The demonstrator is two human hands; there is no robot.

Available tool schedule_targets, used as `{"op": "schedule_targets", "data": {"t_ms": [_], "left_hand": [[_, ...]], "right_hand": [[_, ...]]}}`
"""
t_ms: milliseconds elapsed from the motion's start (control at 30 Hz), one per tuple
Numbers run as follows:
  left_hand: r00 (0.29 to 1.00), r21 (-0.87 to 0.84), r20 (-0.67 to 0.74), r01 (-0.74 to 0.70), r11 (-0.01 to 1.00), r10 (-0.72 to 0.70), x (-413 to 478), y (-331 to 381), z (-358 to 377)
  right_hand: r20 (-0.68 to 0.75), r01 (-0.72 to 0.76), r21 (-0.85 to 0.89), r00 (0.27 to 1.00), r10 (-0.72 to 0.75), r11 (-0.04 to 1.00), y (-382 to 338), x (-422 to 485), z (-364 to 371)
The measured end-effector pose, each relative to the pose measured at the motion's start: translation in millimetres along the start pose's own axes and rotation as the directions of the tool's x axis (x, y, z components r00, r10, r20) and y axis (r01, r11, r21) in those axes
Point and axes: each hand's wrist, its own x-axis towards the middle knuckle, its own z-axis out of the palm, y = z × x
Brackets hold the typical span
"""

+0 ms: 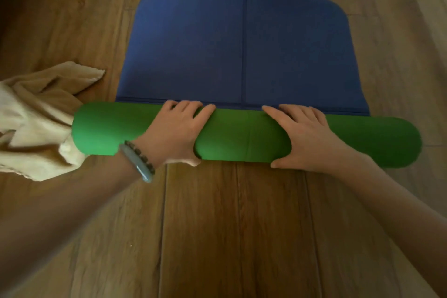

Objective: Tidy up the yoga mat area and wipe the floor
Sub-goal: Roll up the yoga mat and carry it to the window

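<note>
On the wooden floor (pixel 217 225), the left hand (pixel 174 130) and the right hand (pixel 304 135) both curl around the green rolled part of the yoga mat (pixel 244 138), fingers on top, thumbs on the near side. A beige cloth (pixel 36 113) touches the roll's left end. Beyond, the blue part lies flat.

1. Both bare forearms reach forward from the lower corners of the view.
2. The left grip (pixel 177 130) lies palm-down, fingers curled over the green roll (pixel 242 139), thumb on its near side.
3. The right grip (pixel 304 135) mirrors it, near but apart.
</note>
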Motion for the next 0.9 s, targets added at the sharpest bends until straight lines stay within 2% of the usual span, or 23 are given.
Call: {"op": "schedule_targets", "data": {"t_ms": [133, 200, 267, 333, 400, 467, 567, 700, 800, 900], "left_hand": [[0.984, -0.09, 0.178, -0.006, 0.996, 0.022, 25, -15, -20], [0.978, -0.119, 0.206, -0.006, 0.993, 0.03, 31, -18, -25], [0.988, -0.119, 0.15, -0.013, 0.993, 0.031, 27, -18, -24], [1.0, -0.085, 0.001, -0.001, 0.996, 0.001, 13, -17, -18], [0.99, -0.039, -0.137, 0.031, 0.999, -0.036, -2, -17, -6], [0.981, 0.005, -0.184, 0.057, 0.998, -0.055, -7, -18, 6], [0.978, 0.018, -0.197, 0.072, 0.997, -0.067, 3, -25, 8], [0.987, 0.032, -0.147, 0.066, 0.997, -0.061, 18, -35, -1], [0.988, 0.043, -0.146, 0.054, 0.998, -0.047, 19, -37, 0], [0.981, 0.042, -0.187, 0.059, 0.997, -0.05, 12, -32, 4]], "right_hand": [[-0.197, -0.089, -0.149, 0.979, 0.058, 0.985, -2, -2, 32], [-0.252, -0.112, -0.164, 0.965, 0.068, 0.98, 1, 6, 35], [-0.267, -0.108, -0.174, 0.962, 0.059, 0.979, 3, 12, 32], [-0.272, -0.089, -0.168, 0.961, 0.04, 0.982, 7, 17, 28], [-0.247, -0.061, -0.156, 0.969, 0.021, 0.986, 11, 23, 20], [-0.174, -0.045, -0.149, 0.985, 0.018, 0.988, 15, 31, 10], [-0.048, -0.03, -0.127, 0.999, 0.024, 0.991, 21, 47, -5], [0.088, -0.04, -0.068, 0.995, 0.046, 0.997, 26, 63, -23], [0.109, -0.046, -0.058, 0.993, 0.052, 0.997, 25, 63, -26], [0.069, -0.034, -0.08, 0.997, 0.04, 0.996, 21, 56, -20]]}}
